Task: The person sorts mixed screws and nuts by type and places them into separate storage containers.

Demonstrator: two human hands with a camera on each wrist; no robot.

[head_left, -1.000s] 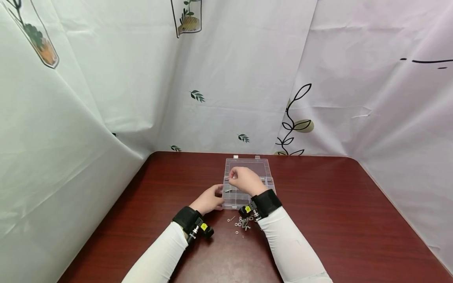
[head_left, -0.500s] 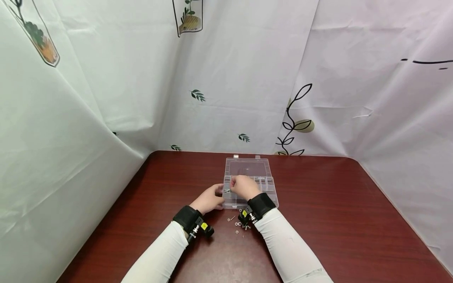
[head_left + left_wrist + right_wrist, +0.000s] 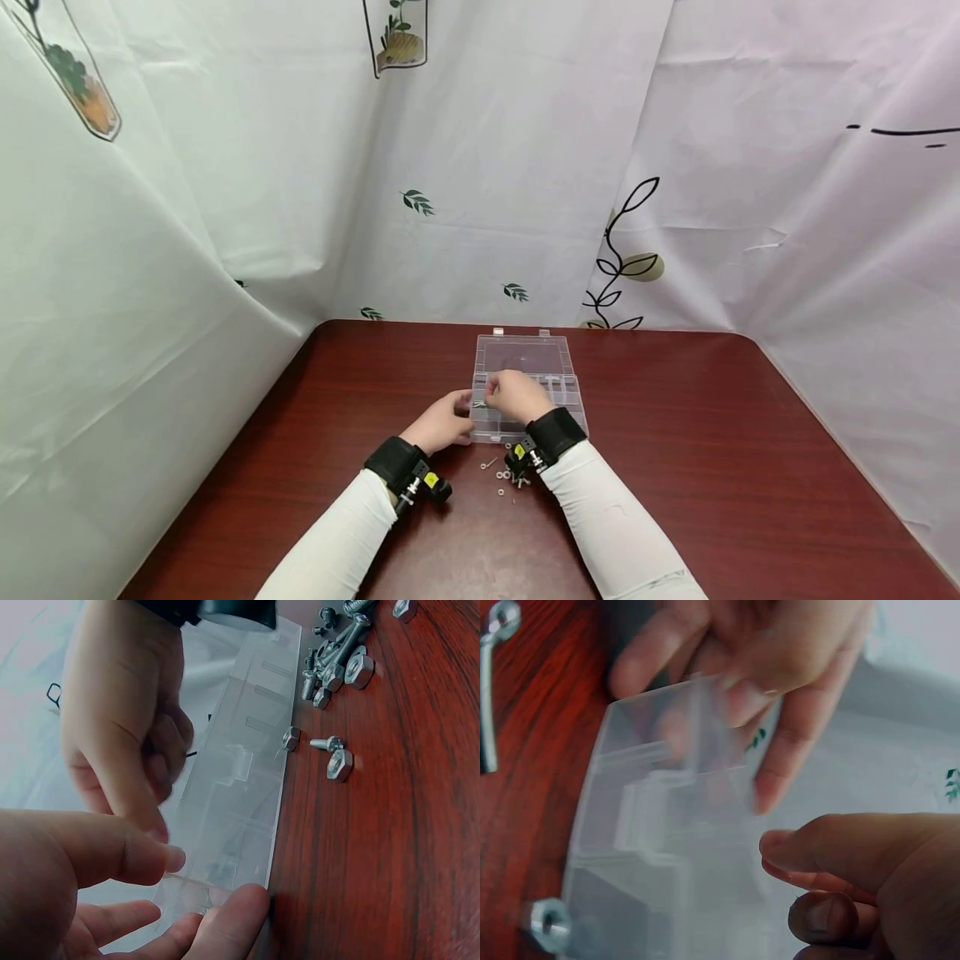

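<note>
My L hand [image 3: 437, 427] grips one end of a clear rectangular plastic box [image 3: 259, 802], prob. to steady it. R of that grip, my R hand [image 3: 517, 396] curls over it; can't tell if it's pinching anything. Silver metal nuts [image 3: 359, 670] & screws [image 3: 349, 646] lie nearer me, prob. for reach.

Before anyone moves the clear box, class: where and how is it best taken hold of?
Probably by its side walls, one hand from each side: the clear box lies flat, and its lid, open at the far side, looks a poor handle. The left hand is at the left one.
</note>
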